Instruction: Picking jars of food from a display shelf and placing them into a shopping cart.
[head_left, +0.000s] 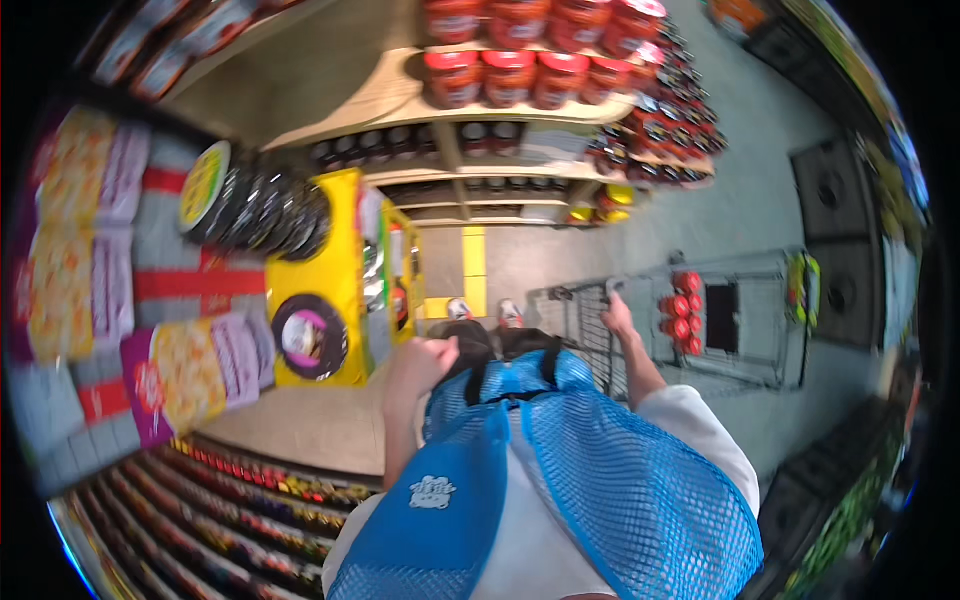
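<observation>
My right hand (618, 309) is wrapped around the handle of a wire shopping cart (739, 375) on my right side. Inside the cart lie several red-lidded jars (684, 315) beside a dark flat panel (721, 318). In front of my waist, my left hand (431, 358) is loosely curled, and nothing shows in it. Nearest to that hand is a yellow display stand (322, 285) on the left, carrying a stack of dark round packages (262, 202) with a yellow-and-green top.
Ahead stands a wooden shelf unit (360, 112) with red-lidded jars (517, 79) and rows of dark-lidded jars below. Purple-and-yellow packages (199, 367) fill the left side. Long stocked shelves (247, 517) curve behind at lower left. Black crates (832, 187) line the far right.
</observation>
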